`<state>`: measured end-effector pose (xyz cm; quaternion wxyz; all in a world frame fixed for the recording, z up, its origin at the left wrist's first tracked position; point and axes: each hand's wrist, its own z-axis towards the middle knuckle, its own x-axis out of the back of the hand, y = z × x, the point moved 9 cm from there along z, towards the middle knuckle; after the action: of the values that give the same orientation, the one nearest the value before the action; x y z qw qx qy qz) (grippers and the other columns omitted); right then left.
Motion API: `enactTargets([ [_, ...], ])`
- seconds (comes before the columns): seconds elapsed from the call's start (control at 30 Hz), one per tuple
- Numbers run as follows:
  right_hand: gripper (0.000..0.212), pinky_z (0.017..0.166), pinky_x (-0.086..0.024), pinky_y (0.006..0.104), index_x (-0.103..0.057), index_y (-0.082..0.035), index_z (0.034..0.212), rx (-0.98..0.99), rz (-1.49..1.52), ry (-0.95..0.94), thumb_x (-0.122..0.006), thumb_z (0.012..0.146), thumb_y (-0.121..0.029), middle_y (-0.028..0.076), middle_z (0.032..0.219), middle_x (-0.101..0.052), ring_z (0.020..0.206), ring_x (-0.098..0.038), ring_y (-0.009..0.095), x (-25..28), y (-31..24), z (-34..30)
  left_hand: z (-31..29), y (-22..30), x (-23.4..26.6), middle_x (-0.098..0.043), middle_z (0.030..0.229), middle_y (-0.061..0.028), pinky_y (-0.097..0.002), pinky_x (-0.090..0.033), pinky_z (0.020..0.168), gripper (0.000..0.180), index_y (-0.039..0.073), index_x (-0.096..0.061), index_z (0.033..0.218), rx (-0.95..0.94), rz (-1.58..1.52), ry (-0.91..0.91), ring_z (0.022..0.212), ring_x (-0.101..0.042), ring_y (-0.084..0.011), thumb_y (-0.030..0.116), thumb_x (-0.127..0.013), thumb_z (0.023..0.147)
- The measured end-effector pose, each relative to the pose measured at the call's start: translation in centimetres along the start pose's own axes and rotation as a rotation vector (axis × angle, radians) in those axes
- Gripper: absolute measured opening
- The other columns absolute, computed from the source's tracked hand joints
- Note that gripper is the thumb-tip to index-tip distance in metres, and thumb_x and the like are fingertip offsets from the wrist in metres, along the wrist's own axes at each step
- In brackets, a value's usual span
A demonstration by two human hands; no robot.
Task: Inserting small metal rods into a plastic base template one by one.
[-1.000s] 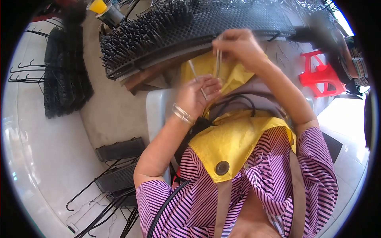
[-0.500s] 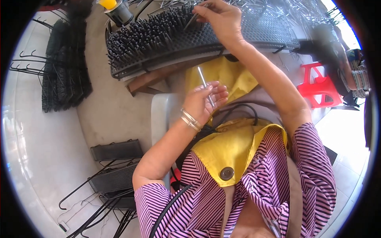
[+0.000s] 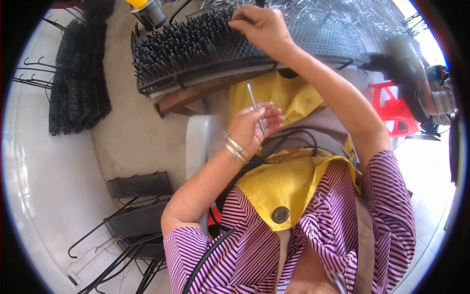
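Note:
My left hand [image 3: 249,125] is in front of my chest, palm up with fingers curled. Between its thumb and fingers sits a thin silvery metal rod [image 3: 252,100], slanting up past the thumb. My right hand [image 3: 264,30] reaches over a long black perforated rack [image 3: 313,41]. Its thumb and fingertips are pinched together at the edge of a dense mass of dark upright rods [image 3: 186,44]. What the pinch holds, if anything, is too small and dark to make out. The rods fill the rack's left part; its right part shows bare holes.
Loose silvery rods [image 3: 362,19] lie beyond the rack. A metal can with a yellow top [image 3: 150,14] stands at its far left corner. Black racks [image 3: 78,83] hang at left; more hooked racks [image 3: 139,186] are lower left. A red plastic stool [image 3: 394,112] stands at right.
My right hand has moved slightly left and down over the rack, and the slanted rod seen in its fingers before no longer shows. My left hand stays nearly still with its rod.

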<state>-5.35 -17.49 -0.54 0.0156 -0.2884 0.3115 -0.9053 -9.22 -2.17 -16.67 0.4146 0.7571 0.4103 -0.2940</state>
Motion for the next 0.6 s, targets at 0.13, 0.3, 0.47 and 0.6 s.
enactTargets([
  [0.13,0.014,0.055,-0.045,0.0342,-0.061,-0.005,0.075,0.005,0.001,-0.017,-0.062,0.07,-0.018,0.015,0.06,-0.056,0.058,-0.056,0.03,0.0,-0.2,0.0,0.0,0.0,0.1,-0.053,0.099,-0.0177,-0.0415,-0.045,0.083,0.025,-0.005,-0.044,0.106,0.0,0.011,0.007,0.091,-0.055,-0.0278,0.008,-0.039,0.086],
  [0.3,0.013,0.052,-0.043,0.0356,-0.059,-0.001,0.07,0.123,-0.101,0.018,-0.063,0.069,-0.013,0.017,0.06,-0.055,0.057,-0.056,0.03,-0.9,-0.6,1.4,-0.1,0.0,-0.4,-0.053,0.1,-0.0181,-0.0425,-0.045,0.084,0.024,-0.005,-0.044,0.106,0.011,0.038,0.025,0.091,-0.055,-0.0286,0.008,-0.037,0.087],
  [0.47,0.014,0.056,-0.041,0.0421,-0.055,0.003,0.063,0.063,-0.082,-0.142,-0.063,0.062,-0.008,0.022,0.061,-0.051,0.062,-0.053,0.038,-2.6,-1.1,2.5,0.0,0.1,-0.1,-0.053,0.101,-0.0186,-0.043,-0.044,0.084,0.024,-0.004,-0.044,0.106,0.018,0.037,0.03,0.091,-0.054,-0.0292,0.008,-0.036,0.087],
  [0.6,0.013,0.057,-0.042,0.0418,-0.056,0.003,0.064,0.045,-0.057,-0.155,-0.063,0.062,-0.008,0.021,0.061,-0.052,0.063,-0.054,0.037,-2.2,-1.3,2.5,0.0,0.0,0.0,-0.053,0.101,-0.0187,-0.0432,-0.044,0.085,0.024,-0.004,-0.044,0.107,0.023,0.035,0.022,0.092,-0.054,-0.0293,0.009,-0.036,0.087],
])
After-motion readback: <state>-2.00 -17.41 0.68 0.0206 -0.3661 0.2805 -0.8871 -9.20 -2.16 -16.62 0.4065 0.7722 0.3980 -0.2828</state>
